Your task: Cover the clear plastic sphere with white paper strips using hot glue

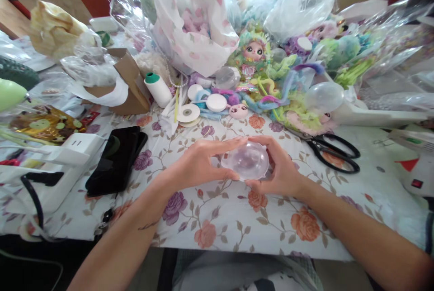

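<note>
Between my two hands, just above the flowered tablecloth (224, 218), I hold a clear plastic ball-like shell (249, 160) with small tabs on its rim. My left hand (200, 162) grips its left side, thumb below and fingers along the top. On the other side my right hand (280, 169) curls round the edge, with the thumb at the bottom. Whether the shell is one piece or two joined halves I cannot tell. Black-handled scissors (334, 151) lie to the right of my right hand. A small doll face (238, 110) rests beyond the shell.
Dolls (252, 51), plastic bags and coloured yarn crowd the back. A thread cone (158, 89), a ribbon spool (188, 113) and a cardboard box (130, 85) stand back left. Dark phones (115, 159) and a white power strip (64, 164) lie left; a white device (415, 164) sits right.
</note>
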Available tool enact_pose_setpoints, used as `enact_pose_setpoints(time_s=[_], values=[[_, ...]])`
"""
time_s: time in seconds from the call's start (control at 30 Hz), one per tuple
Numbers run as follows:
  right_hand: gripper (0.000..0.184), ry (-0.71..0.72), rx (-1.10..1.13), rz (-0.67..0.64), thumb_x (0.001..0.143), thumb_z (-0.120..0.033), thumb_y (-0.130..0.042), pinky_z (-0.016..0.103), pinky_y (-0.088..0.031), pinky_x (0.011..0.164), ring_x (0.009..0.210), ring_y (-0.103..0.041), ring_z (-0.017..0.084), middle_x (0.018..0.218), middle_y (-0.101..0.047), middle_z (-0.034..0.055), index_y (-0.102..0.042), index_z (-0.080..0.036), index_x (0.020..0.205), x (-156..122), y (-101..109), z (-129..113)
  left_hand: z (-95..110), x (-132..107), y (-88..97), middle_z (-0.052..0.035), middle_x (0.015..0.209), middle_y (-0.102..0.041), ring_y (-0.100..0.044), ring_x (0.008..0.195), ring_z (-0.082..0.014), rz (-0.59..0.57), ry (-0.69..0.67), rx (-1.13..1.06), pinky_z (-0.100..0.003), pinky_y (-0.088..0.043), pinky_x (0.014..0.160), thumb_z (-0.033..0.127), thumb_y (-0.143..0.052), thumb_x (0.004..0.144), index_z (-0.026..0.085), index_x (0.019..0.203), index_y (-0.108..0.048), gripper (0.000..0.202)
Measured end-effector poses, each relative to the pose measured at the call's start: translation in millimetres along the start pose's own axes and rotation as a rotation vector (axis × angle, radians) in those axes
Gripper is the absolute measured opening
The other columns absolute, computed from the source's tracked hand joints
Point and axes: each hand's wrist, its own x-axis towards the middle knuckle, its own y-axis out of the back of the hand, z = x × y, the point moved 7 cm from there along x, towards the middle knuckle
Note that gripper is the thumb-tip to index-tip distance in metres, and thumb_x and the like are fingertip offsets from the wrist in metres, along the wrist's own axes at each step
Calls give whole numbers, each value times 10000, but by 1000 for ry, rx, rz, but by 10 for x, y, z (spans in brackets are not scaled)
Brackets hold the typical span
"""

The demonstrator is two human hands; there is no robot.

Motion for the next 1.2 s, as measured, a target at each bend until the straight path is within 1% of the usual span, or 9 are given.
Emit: enact_pose_setpoints(time_s=[0.4,0.53,0.67,0.73,0.87,0.93,1.0,1.13,1.2], values=[[815,-6,8,-25,619,-392,-852,426,-565,794,1013,-673,299,1211,-640,82,-446,-337,1324,-27,-33,40,-50,13,5,-7,1264,-678,-725,1084,-299,9,73,-143,-302,-675,731,250,-849,713,346,1305,-642,634],[823,-18,24,-28,608,-368,-853,422,-563,805,1025,-664,298,1213,-635,74,-447,-340,1323,-35,-37,43,-91,4,-8,14,1234,-702,-748,1021,-274,12,115,-179,-286,-669,686,198,-833,720,350,1279,-660,605],[794,-50,82,-42,615,-347,-851,399,-565,772,981,-665,278,1184,-631,64,-459,-340,1306,-36,-46,57,-148,-6,-22,6,1177,-744,-761,951,-252,13,153,-187,-276,-653,710,246,-856,698,332,1234,-702,565],[774,-68,103,-13,629,-355,-844,399,-564,766,957,-662,268,1158,-624,61,-464,-332,1302,-22,-20,82,-148,6,19,-10,1166,-757,-750,989,-250,79,141,-142,-293,-644,775,315,-857,703,313,1204,-723,518],[759,-138,43,172,650,-432,-851,458,-545,868,1072,-625,301,1219,-590,80,-474,-319,1299,13,129,185,-40,28,184,-58,1176,-751,-697,1100,-239,352,31,69,-373,-585,959,410,-837,717,262,1185,-700,509],[760,-156,6,256,646,-458,-859,490,-521,935,1136,-603,317,1270,-576,85,-478,-316,1288,27,196,207,47,18,232,-56,1070,-753,-699,1016,-206,468,-47,152,-361,-586,930,395,-830,733,245,1112,-698,429],[753,-162,-25,305,638,-460,-862,504,-509,962,1151,-602,320,1288,-578,85,-481,-309,1269,44,234,195,131,-5,250,-40,948,-734,-689,905,-173,548,-128,199,-313,-598,832,357,-819,756,228,1000,-702,299],[739,-182,-107,345,615,-432,-867,479,-537,914,1100,-627,308,1263,-604,81,-486,-301,1235,63,255,138,207,-22,174,-5,769,-727,-663,677,-113,510,-224,157,-226,-558,644,204,-733,847,209,841,-724,12],[749,-202,-137,346,605,-438,-870,460,-557,853,1057,-642,305,1233,-616,79,-487,-305,1235,60,246,134,200,-25,116,3,717,-732,-663,620,-103,469,-223,109,-207,-537,600,156,-686,877,202,843,-732,73]])
